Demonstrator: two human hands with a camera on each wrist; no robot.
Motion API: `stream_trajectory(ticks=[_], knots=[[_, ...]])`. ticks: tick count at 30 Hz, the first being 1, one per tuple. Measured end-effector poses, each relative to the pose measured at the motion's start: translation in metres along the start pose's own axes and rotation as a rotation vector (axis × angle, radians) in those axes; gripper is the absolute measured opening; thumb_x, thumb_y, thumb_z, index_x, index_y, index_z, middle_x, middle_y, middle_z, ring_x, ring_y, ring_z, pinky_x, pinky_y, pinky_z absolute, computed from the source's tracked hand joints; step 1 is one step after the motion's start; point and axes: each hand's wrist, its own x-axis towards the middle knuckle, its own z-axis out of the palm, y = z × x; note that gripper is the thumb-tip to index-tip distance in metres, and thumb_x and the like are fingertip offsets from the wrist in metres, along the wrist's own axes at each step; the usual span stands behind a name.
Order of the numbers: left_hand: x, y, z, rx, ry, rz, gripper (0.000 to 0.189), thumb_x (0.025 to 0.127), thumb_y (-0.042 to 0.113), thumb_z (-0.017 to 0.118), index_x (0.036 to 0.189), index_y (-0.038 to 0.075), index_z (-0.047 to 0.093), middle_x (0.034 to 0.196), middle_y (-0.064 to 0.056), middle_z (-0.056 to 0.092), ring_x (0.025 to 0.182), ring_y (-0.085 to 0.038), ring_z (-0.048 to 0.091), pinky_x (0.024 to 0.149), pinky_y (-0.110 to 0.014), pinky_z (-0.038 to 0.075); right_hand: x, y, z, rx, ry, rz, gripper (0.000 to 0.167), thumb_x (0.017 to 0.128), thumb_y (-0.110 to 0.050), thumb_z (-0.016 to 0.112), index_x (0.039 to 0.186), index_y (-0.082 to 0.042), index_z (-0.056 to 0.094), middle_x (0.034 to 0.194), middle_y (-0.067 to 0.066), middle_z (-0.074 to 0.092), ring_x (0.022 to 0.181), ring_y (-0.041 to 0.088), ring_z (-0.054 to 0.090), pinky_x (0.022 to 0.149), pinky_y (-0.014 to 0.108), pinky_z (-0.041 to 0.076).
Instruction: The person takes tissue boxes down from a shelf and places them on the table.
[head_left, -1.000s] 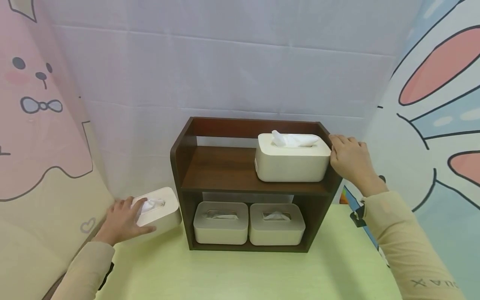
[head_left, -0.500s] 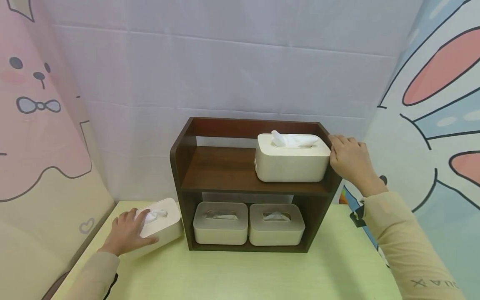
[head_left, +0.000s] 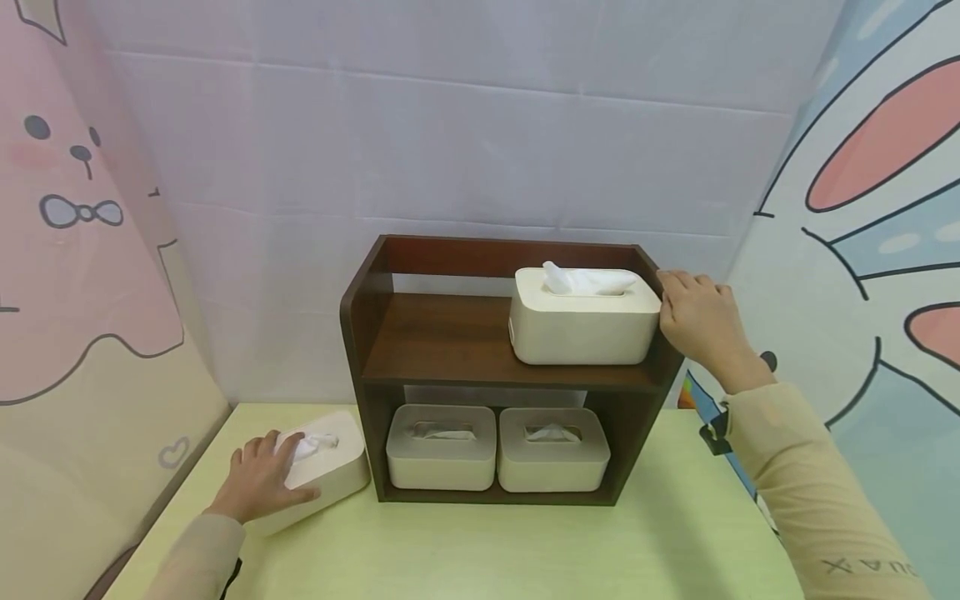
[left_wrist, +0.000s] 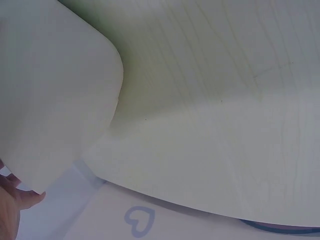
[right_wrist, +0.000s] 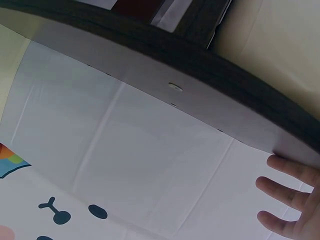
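My left hand (head_left: 262, 479) grips a cream tissue box (head_left: 337, 458) left of a dark brown two-tier shelf (head_left: 442, 333). Its thumb lies along the front and its fingers reach over the top; the box stands at an angle, its right end close to the shelf's side. In the left wrist view this tissue box (left_wrist: 55, 90) fills the left, fingertips (left_wrist: 30, 200) at its edge. My right hand (head_left: 701, 321) holds the upper edge of the shelf's right side panel. From the right wrist view, spread fingers (right_wrist: 285, 190) lie outside that panel (right_wrist: 165, 85); the thumb is hidden there.
A larger tissue box (head_left: 585, 325) stands on the upper tier at the right. Two more, a left box (head_left: 442, 458) and a right box (head_left: 555, 458), fill the lower tier. Cartoon-printed cloths flank the pale green table (head_left: 525, 550); a plain sheet hangs behind.
My left hand and its tissue box have moved down and slightly right in the head view, toward the table. My right hand, the shelf and the other boxes stay where they were.
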Motion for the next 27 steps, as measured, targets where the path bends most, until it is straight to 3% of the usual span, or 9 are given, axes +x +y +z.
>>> stream_trajectory(ticks=[17,27], knots=[[-0.001,-0.001,0.001,-0.031,-0.044,0.027,0.096,0.060,0.071,0.065,0.129,0.008,0.043,0.124,-0.029,0.044,0.110,-0.052,0.042,0.084,-0.073,0.027,-0.001,0.002,0.000,0.011,0.011,-0.004,0.043,0.092,-0.012,0.031,0.130,0.005,0.044,0.129,0.026,0.048,0.111,0.048,0.044,0.084,0.063,0.034],[-0.006,-0.008,-0.008,-0.094,-0.091,0.012,0.106,0.059,0.065,0.070,0.131,-0.005,0.038,0.133,-0.036,0.035,0.119,-0.052,0.034,0.091,-0.069,0.028,-0.002,0.003,0.000,0.013,0.012,0.003,0.043,0.093,-0.012,0.031,0.130,0.004,0.044,0.128,0.025,0.048,0.110,0.048,0.044,0.083,0.063,0.034]])
